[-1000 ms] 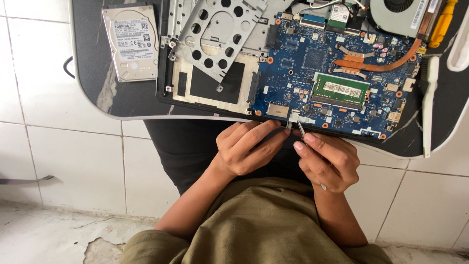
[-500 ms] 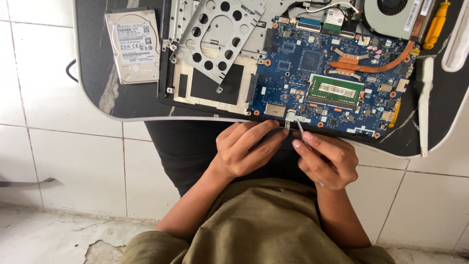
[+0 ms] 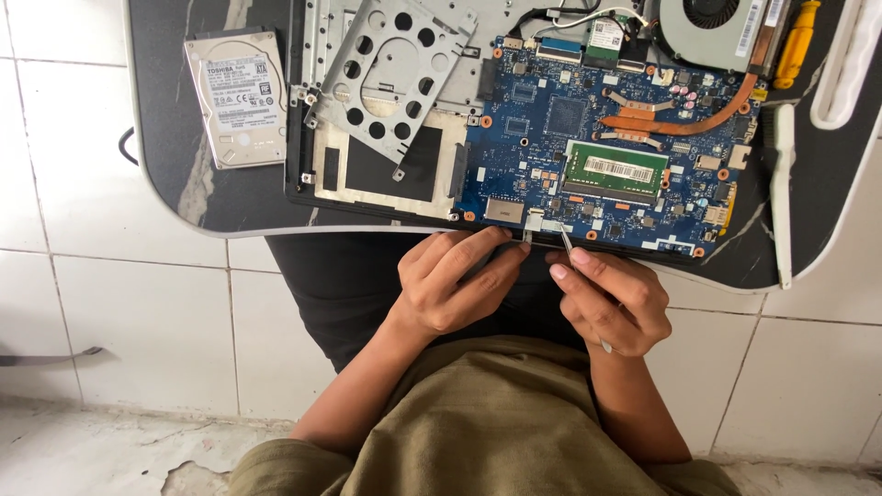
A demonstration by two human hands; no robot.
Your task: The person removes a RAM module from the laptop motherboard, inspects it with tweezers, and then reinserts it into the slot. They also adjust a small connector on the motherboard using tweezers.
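Your right hand (image 3: 614, 298) fingers pinch thin metal tweezers (image 3: 571, 253), tip at the blue motherboard (image 3: 588, 174) lower edge, centre frame; left hand (image 3: 455, 280) fingers curl there empty, bracing. Opened laptop (image 3: 386, 174) sits on the dark desk (image 3: 184, 184), hard drive (image 3: 236, 98) parked upper left, out of reach.

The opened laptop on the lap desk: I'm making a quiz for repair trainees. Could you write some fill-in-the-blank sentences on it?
1. The right hand holds thin metal ____ at the blue motherboard's near edge.
2. The memory module is ____ in colour.
3. The hard drive lies ____ the laptop, on the desk.

Missing words: tweezers; green; beside
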